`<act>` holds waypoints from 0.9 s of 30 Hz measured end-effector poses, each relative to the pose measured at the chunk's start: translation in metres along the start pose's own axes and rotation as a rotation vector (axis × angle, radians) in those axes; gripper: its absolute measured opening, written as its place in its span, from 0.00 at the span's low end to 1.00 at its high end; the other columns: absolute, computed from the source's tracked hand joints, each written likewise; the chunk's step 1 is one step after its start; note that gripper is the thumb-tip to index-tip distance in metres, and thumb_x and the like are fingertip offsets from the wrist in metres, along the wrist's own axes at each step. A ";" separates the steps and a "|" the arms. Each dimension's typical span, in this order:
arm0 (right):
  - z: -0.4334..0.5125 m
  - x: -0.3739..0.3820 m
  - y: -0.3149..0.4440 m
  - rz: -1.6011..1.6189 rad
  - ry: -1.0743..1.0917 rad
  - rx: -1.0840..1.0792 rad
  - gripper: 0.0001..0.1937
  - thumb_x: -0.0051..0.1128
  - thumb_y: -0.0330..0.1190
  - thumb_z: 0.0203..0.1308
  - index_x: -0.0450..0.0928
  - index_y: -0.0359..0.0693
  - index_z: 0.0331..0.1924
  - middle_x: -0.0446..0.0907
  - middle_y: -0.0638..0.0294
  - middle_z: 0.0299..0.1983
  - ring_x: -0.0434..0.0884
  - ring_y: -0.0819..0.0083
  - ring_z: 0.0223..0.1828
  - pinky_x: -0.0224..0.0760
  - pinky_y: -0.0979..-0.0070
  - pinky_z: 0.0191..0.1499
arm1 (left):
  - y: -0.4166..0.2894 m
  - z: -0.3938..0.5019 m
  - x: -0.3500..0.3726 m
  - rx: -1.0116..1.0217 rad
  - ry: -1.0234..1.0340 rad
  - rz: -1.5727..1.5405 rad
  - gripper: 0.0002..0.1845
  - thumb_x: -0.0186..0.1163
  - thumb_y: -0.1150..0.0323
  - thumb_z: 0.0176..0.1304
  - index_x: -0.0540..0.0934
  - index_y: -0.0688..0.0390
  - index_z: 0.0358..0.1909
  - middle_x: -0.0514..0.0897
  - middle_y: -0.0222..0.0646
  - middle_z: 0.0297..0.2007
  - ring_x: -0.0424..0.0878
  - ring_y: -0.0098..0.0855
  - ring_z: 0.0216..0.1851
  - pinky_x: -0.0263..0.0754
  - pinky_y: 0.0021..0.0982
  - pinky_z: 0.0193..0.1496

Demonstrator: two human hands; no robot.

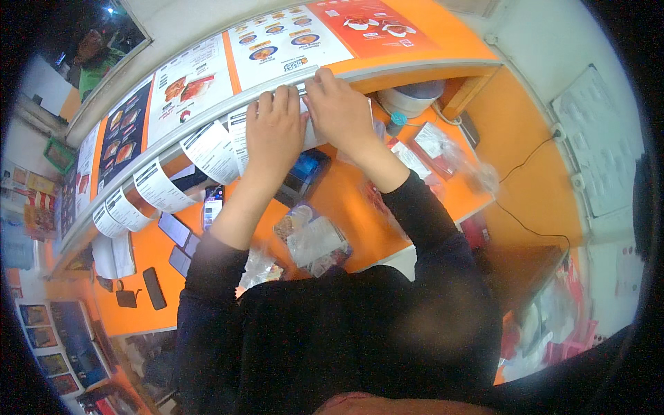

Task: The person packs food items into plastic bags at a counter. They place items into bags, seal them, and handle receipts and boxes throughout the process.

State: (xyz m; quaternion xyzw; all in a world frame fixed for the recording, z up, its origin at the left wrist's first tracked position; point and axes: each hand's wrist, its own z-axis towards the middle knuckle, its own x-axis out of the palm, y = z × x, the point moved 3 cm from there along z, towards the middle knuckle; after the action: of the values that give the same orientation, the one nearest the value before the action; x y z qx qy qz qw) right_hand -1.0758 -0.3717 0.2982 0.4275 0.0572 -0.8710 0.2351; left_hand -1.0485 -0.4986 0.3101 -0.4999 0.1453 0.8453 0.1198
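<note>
Both hands are at a long metal ticket rail (202, 115) on the edge of the upper orange shelf. My left hand (276, 129) rests with its fingertips over the rail, beside a hanging printed paper slip (211, 150). Close to its right, my right hand (340, 111) has its fingers curled over the rail's top. White paper shows behind and between the hands, but their grip on it is hidden. Several more printed slips (158, 187) hang curling from the rail to the left. Printed menu sheets (290, 41) cover the shelf top above.
Below, the orange counter (358, 233) holds several phones (213, 207), a dark screened device (306, 174), plastic-wrapped packets (316, 241) and a black oblong object (154, 288). A white round container (410, 98) stands under the shelf. A person (98, 62) is beyond the opening at upper left.
</note>
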 end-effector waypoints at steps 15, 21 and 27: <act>-0.131 -0.127 0.059 0.293 -0.279 0.383 0.18 0.59 0.37 0.59 0.73 0.39 0.51 0.76 0.53 0.41 0.79 0.57 0.44 0.72 0.66 0.46 | 0.042 -0.106 0.082 -0.770 -0.888 -1.553 0.48 0.68 0.73 0.57 0.43 0.67 0.69 0.68 0.56 0.61 0.70 0.44 0.60 0.61 0.38 0.66; -0.229 -0.141 0.045 0.368 -0.202 0.639 0.16 0.59 0.35 0.59 0.73 0.39 0.49 0.75 0.60 0.36 0.75 0.69 0.39 0.70 0.73 0.42 | 0.031 -0.154 0.133 -0.745 -0.547 -1.903 0.30 0.55 0.71 0.67 0.55 0.63 0.66 0.70 0.51 0.60 0.72 0.42 0.59 0.66 0.40 0.63; -0.266 -0.132 0.035 0.376 -0.248 0.705 0.14 0.57 0.34 0.61 0.73 0.38 0.47 0.76 0.60 0.34 0.76 0.70 0.38 0.69 0.74 0.40 | 0.002 -0.092 0.124 -0.701 -0.427 -2.140 0.31 0.61 0.74 0.63 0.55 0.58 0.64 0.71 0.46 0.60 0.75 0.41 0.56 0.75 0.44 0.57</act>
State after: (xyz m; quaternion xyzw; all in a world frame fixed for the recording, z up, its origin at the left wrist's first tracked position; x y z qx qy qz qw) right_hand -0.7998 -0.2753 0.2366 0.3767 -0.3523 -0.8241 0.2343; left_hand -1.0327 -0.5266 0.1586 -0.2197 -0.6214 0.3720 0.6537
